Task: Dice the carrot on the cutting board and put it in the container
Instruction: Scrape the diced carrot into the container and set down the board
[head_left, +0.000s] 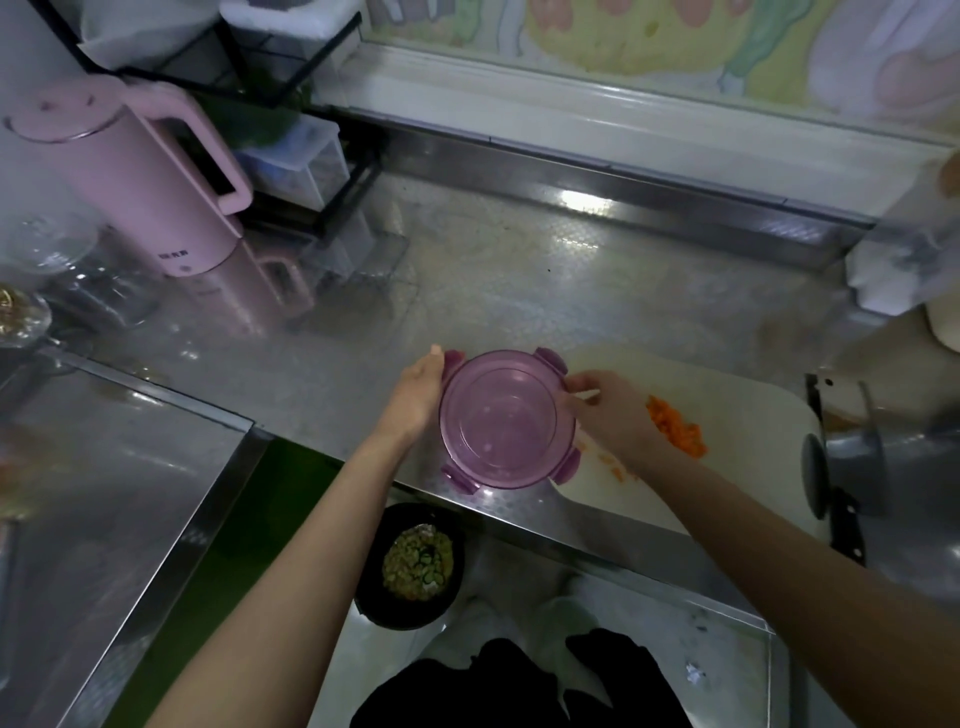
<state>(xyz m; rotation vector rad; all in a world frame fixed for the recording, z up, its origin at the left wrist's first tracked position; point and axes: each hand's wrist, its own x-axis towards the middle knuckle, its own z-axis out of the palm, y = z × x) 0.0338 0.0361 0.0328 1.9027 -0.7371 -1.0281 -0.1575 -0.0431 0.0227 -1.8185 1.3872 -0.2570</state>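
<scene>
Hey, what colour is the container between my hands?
The container is see-through purple, with darker purple clips. The head view shows it best.

Pink kettle (156, 176) far left on steel counter (519, 270); black bowl (370, 582) of food below edge; grey pot (852, 452) right

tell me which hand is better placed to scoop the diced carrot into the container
Right. The right hand sits over the cutting board, just beside the diced carrot, while the left hand grips the container on the side away from the carrot. Its lid looks on and must come off first.
</scene>
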